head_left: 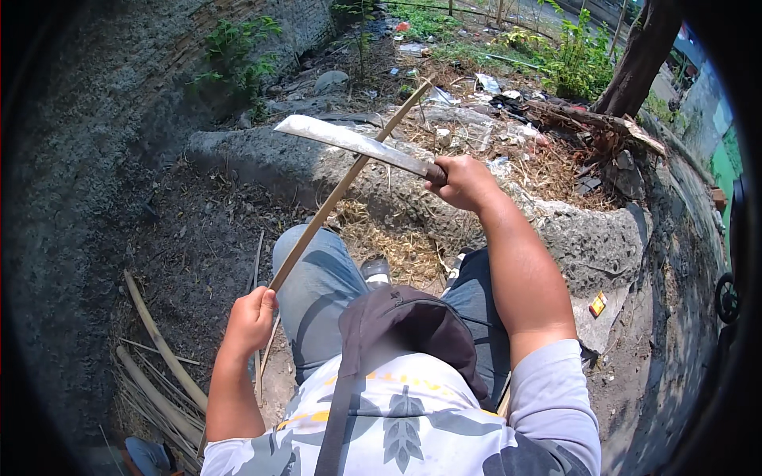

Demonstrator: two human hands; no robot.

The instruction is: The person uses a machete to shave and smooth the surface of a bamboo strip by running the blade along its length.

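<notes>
My left hand (252, 319) is closed round the near end of a long, flat strip of wood or bamboo (327, 208), which slants up and away to the right. In my right hand (467, 184) is the dark handle of a machete (349, 143). Its broad, pale blade points left and crosses the strip near the strip's far part. From this angle I cannot tell whether the edge is touching the strip. Both hands are held apart, in front of my knees.
A rough stone ledge (591, 242) runs across in front of me. Several long strips (163, 345) lie at my left, beside a wall (87, 182). Pale shavings (405, 250) cover the ground between my feet. A small yellow-and-red packet (598, 304) rests at right. A tree trunk (639, 59) stands beyond.
</notes>
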